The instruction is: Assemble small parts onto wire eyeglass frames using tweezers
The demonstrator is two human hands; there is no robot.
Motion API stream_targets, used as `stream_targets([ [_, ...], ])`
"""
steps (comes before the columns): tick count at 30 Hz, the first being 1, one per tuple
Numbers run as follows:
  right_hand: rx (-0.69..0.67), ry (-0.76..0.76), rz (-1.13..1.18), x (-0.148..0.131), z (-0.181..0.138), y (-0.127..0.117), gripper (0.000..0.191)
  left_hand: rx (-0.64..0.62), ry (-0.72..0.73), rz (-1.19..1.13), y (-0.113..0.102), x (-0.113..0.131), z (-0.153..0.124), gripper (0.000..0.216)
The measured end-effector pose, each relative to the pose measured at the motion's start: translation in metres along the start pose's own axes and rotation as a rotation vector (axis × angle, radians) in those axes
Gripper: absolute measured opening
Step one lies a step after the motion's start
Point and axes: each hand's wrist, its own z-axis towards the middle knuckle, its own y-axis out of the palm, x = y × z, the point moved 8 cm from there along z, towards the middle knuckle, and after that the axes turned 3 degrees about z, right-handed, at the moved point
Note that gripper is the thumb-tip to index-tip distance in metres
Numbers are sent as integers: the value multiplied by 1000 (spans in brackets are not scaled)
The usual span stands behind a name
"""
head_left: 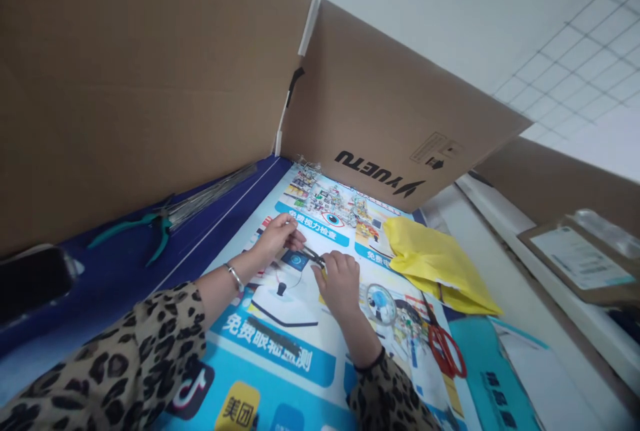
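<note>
My left hand [281,234] and my right hand [340,276] meet over a printed blue and white poster [280,344] on the table. Both are closed in a pinch on a small dark thin object [313,256] stretched between them; a fine wire loop [293,278] hangs below it. I cannot make out exactly what the dark piece is. A silver bracelet sits on my left wrist, and both sleeves are leopard print.
Cardboard walls [390,124] stand behind and to the left. Teal pliers [150,228] and a bundle of thin metal wires [215,194] lie at the left. A yellow bag [435,261], a clear tape roll [381,303] and red-handled scissors [445,348] lie at the right. A dark phone [33,281] rests far left.
</note>
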Motion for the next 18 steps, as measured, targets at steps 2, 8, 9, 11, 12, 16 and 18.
stream_targets([
  [2, 4, -14, -51, 1, -1, -1, 29, -12, -7, 14, 1, 0, -1, 15],
  [8, -30, -31, -117, 3, 1, -5, 31, -19, -23, 48, 4, 1, -4, 15],
  [9, -27, -33, -126, 3, 1, -6, 31, -19, -32, 56, 4, 0, -4, 15],
  [11, -19, -48, -145, 2, 1, -8, 30, -18, -49, 67, 4, -2, -3, 14],
  [12, -18, -60, -155, 0, 1, -8, 30, -18, -55, 70, 4, -4, -3, 14],
  [16, -16, -102, -166, -3, -1, -9, 28, -23, -76, 82, 5, -8, -2, 13],
  [18, -15, -118, -157, -3, -1, -9, 27, -27, -86, 88, 6, -9, -2, 13],
])
